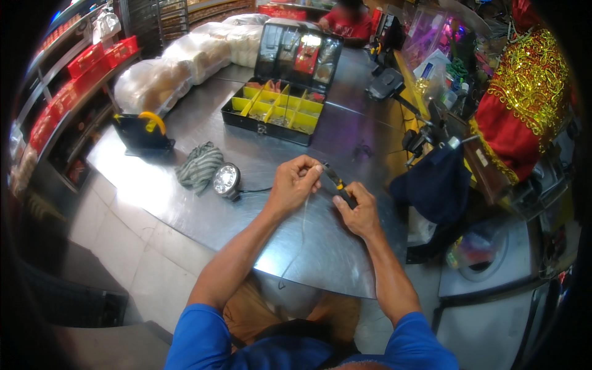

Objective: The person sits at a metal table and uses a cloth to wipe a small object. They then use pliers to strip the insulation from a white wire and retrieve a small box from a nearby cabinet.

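Observation:
Over the metal table, my left hand (295, 184) is closed, thumb and fingers pinched on a thin pale wire (303, 225). The wire hangs down past the table's near edge. My right hand (361, 213) grips a pair of pliers (337, 178) with black and yellow handles. Their jaws point up and left, close beside my left fingertips; whether they touch the wire is too small to tell. Left of my hands lies a round LED lamp (226, 179) with a black cable running toward my left hand. A striped grey cloth (200, 166) is bunched up beside the lamp.
An open black case (266, 129) with yellow compartments of small parts stands farther back. A black stand with a yellow ring (145, 132) sits at left. Wrapped bundles (151, 86) line the far left edge. Clutter and a dark cloth (435, 182) crowd the right. Another person (349, 23) is beyond the table.

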Available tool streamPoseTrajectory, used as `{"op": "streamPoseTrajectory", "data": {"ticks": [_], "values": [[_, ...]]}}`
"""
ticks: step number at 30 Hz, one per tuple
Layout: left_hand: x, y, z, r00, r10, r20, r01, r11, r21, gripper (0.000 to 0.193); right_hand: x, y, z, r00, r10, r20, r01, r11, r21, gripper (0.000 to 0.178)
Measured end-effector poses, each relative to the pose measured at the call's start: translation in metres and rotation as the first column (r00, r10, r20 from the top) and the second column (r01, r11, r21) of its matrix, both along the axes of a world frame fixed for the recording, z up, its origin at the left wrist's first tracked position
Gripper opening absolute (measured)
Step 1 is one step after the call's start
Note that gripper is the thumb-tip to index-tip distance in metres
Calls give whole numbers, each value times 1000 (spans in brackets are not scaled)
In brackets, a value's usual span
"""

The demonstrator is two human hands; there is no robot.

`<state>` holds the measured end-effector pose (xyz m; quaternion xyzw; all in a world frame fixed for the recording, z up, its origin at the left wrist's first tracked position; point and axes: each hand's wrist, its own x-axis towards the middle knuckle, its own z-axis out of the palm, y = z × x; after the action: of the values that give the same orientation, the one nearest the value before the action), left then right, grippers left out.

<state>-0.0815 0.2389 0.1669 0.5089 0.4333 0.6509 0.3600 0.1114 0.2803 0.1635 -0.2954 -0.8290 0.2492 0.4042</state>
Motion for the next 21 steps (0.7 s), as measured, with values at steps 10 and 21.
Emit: {"op": "streamPoseTrajectory", "data": {"ticks": [10,21], "values": [[-2,4,-4,999,-25,47,25,1000,-6,17,1,3,-3,999,22,-27,-23,1000,-22,24],[-2,4,-5,993,-75,93,75,997,4,17,-1,8,-5,993,85,-87,-75,991,113,23]]}}
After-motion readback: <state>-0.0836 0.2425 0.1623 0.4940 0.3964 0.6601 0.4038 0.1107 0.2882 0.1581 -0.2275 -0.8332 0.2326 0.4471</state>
